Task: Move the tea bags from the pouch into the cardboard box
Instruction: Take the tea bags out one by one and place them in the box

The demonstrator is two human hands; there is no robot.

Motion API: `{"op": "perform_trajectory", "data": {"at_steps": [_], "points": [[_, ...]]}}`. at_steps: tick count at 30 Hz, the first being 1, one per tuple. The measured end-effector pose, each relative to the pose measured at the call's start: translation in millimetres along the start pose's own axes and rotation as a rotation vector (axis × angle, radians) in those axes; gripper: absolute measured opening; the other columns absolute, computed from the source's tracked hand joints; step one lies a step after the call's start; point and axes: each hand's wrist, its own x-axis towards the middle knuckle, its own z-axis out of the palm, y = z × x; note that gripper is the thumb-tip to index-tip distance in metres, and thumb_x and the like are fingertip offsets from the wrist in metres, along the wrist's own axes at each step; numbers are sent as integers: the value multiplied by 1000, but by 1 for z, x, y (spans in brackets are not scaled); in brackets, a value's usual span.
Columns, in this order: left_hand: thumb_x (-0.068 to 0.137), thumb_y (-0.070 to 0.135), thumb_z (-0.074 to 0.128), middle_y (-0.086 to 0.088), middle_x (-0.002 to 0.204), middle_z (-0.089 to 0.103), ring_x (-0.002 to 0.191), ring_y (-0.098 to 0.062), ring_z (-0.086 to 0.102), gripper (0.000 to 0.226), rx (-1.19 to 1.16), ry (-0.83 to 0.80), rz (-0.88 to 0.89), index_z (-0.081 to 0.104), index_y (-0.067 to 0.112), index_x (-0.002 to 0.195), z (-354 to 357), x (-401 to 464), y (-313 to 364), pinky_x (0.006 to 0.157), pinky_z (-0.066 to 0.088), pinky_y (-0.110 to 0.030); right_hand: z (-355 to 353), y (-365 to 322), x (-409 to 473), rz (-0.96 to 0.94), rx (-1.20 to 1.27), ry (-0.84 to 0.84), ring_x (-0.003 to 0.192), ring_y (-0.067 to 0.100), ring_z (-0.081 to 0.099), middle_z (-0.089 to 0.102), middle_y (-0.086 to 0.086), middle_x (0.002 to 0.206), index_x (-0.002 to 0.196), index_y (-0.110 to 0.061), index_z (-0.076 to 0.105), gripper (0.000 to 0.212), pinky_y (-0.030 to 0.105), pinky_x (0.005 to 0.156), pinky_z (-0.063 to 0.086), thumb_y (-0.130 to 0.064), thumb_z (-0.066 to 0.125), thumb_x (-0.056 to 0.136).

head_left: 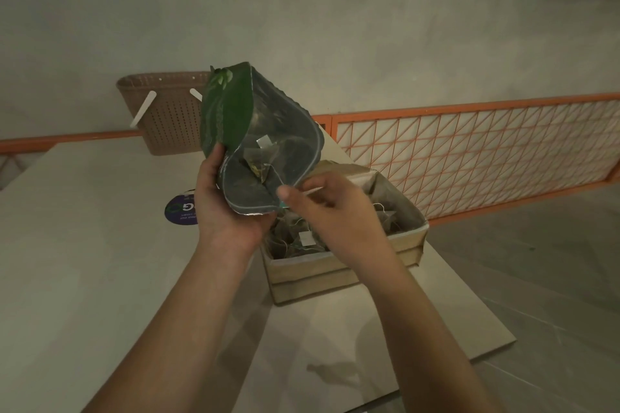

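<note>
My left hand [231, 211] grips the green foil pouch [255, 141], my right fingers [288, 193] pinch its rim above the brown cardboard box [335, 265]; many tea bags [298, 238] boxed, few left inside.

I read this setting as a plain, sparsely furnished indoor room, more a bare utility or work space than a lived-in home; its exact use I cannot tell. The back wall [335, 10] is unpainted grey, cement-like plaster without decoration. A pale, flat tabletop [84, 261] stands against it, carrying a round dark sticker [179, 211] with printed lettering too small for me to read. A brown perforated plastic basket [167, 111] with white handles sits at the tabletop's far edge, close to the wall. An orange metal frame with wire-grid panels [469, 147] runs along the foot of the wall. To the right I see smooth grey floor [536, 278]. Lighting is dim.
</note>
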Motion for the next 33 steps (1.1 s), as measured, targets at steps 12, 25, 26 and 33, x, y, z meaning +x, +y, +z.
{"op": "perform_trajectory", "data": {"at_steps": [12,25,26,33], "points": [[99,48,48,-6,147,57,134,-29,55,54,-3,-38,7,53,24,147,-6,4,6,90,57,-38,-31,-35,24,-260,-41,229,44,5,34,42,-5,52,97,-24,72,12,14,45,30,-34,67,90],[100,46,49,-8,142,61,131,-31,57,49,-35,-51,36,59,22,141,-5,5,9,102,53,-42,-60,-19,46,-284,84,322,60,12,65,61,29,77,101,-13,68,17,36,69,59,-28,66,93],[100,46,49,-8,141,62,131,-31,57,47,-32,-55,37,61,21,138,-5,5,8,103,52,-42,-62,-15,47,-274,88,310,61,14,65,60,31,78,101,-14,69,18,33,67,60,-29,67,92],[100,46,49,-9,147,57,136,-32,53,49,-7,-47,29,57,23,142,-3,9,0,111,44,-44,-71,18,51,-152,-58,187,68,21,52,61,29,82,90,-25,70,7,29,63,45,-31,66,91]]}}
